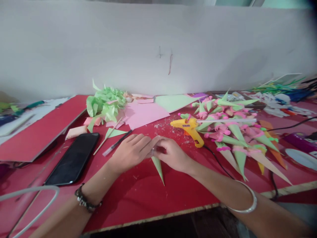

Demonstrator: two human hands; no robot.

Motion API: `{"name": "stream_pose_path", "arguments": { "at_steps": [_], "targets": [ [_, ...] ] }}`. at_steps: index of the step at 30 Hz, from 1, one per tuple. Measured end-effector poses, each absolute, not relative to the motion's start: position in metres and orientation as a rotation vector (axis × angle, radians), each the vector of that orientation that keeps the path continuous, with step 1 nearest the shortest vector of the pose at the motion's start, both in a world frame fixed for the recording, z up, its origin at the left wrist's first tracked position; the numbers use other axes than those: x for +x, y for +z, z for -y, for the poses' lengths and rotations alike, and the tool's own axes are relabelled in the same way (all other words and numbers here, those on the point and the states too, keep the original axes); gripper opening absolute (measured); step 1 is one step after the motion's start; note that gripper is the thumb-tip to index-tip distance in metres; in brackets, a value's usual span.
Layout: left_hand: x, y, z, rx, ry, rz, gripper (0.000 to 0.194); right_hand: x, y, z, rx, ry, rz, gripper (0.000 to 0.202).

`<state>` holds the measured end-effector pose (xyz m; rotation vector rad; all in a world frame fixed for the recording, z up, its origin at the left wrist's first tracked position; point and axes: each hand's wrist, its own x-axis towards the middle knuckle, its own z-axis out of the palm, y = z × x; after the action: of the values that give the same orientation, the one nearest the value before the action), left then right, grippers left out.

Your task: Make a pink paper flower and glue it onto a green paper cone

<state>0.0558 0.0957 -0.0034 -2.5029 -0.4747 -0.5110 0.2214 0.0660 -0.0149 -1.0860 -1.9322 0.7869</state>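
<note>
My left hand (132, 150) and my right hand (174, 155) meet at the middle of the red table, fingers closed in a pinch. Between them they hold a green paper cone (158, 169) at its wide top, its tip pointing down toward the table's front edge. The cone's upper end is mostly hidden by the fingers. Right of my hands lies a yellow hot glue gun (187, 127) with a clear glue stick in its back. Left of them are a capped pen (117, 143) and a thin wooden stick (107, 136).
A black phone (73, 158) lies at left, near a red board (44, 127). Crumpled green paper (106, 102) and pink sheets (146, 114) are behind. Paper cone flowers (237, 132) pile up at right. The glue gun's black cord (220, 163) runs along the table.
</note>
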Motion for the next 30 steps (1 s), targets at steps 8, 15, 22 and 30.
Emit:
{"name": "stream_pose_path", "arguments": {
  "at_steps": [8, 15, 22, 30],
  "targets": [
    [0.052, -0.001, -0.099, -2.521, -0.606, 0.488, 0.042, 0.217, -0.018, -0.065, -0.936, 1.186, 1.637, 0.008],
    [0.05, -0.002, -0.103, -2.464, -0.648, 0.535, 0.035, 0.221, -0.017, -0.071, -0.901, 1.407, 1.153, 0.013],
    [0.04, -0.002, -0.11, -2.418, -0.732, 0.724, 0.037, 0.225, -0.015, -0.075, -0.785, 1.461, 0.837, 0.011],
    [0.039, -0.003, -0.11, -2.451, -0.778, 0.78, 0.038, 0.222, -0.017, -0.072, -0.855, 1.448, 1.059, 0.01]
  ]
}}
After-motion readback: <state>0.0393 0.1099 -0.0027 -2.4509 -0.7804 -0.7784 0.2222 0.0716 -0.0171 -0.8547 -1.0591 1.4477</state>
